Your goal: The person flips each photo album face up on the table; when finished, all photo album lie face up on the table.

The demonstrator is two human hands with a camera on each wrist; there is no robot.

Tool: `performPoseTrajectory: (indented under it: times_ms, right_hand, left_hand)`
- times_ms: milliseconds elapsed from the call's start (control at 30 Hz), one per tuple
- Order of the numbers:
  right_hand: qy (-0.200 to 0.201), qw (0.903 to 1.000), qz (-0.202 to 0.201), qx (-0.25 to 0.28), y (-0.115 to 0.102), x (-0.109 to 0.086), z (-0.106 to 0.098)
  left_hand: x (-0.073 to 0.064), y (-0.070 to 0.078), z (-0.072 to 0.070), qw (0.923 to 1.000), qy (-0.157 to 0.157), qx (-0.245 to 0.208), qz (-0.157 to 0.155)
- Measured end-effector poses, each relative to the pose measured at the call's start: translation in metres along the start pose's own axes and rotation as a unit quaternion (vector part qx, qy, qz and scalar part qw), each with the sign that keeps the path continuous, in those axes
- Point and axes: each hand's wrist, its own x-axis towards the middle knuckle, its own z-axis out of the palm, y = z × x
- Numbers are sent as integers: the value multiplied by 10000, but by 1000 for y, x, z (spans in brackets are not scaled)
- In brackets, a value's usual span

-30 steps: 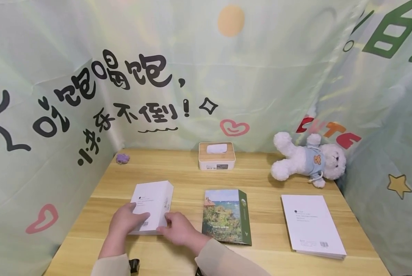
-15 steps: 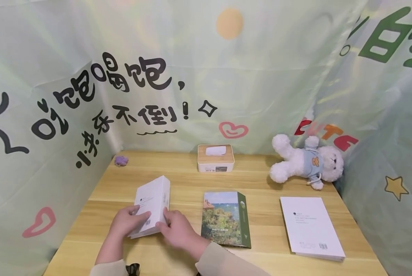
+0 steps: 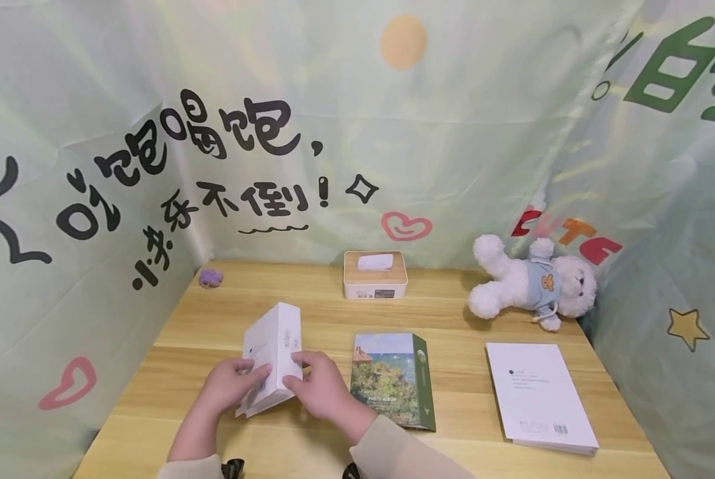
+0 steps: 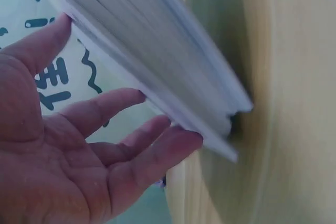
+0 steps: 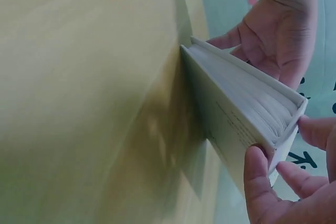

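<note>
Both hands hold a thick white photo album [image 3: 261,336], tilted with its spine toward the right and its leaves slightly fanned at the lower edge. In the left wrist view, the left hand [image 4: 94,140] rests its thumb and relaxed fingertips against one outer cover of the album [image 4: 157,40]. At the spine side, my right hand [image 3: 324,386] pinches the album between thumb and fingers. The right wrist view shows its thumb [image 5: 256,169] on one cover and the fingers around the corner of the album [image 5: 236,124].
To the right lies a photo album with a painted seaside cover [image 3: 387,376]. Farther right is another white album [image 3: 540,399]. Along the back of the wooden table [image 3: 447,286] are a purple object [image 3: 211,278], a tissue box [image 3: 374,274] and a white plush toy [image 3: 531,279].
The white album was lying nearly flat; it is now lifted and turned, showing more of its spine. The right-hand fingers have moved up along the spine. The other things stay put.
</note>
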Motion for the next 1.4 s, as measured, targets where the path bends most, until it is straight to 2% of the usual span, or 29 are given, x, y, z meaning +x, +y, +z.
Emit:
performPoseTrajectory:
  times_ms: [167,333,600,767,900,1000,1133,1267,1400]
  right_hand:
    - [112,9998,109,129,3,-2,1]
    - [245,9992,97,306,1,-2,1]
    - [316,9947,76,977,0,0,1]
    - [509,9876,55,1485,0,1,1]
    - [544,9780,85,2011,-2,1,2]
    - [557,9720,5,2283,-5,2,3]
    - [482,9695,-171,2395,-7,3,3]
    - [377,9677,-126,2489,-8,3,4]
    - [359,9743,74,2222,-6,3,7]
  left_hand:
    - [-4,5,4,9998,117,-86,122]
    - [-7,16,5,9997,98,-146,143]
    - [-9,30,5,9995,260,141,101]
    - [-10,34,5,9989,402,82,205]
    - [-12,39,4,9982,529,-45,295]
    - [-13,44,2,9975,629,-196,236]
    - [-14,50,-2,9967,707,-390,56]
    - [-14,52,-4,9969,693,-351,-113]
    - [-14,54,-3,9972,700,-207,-133]
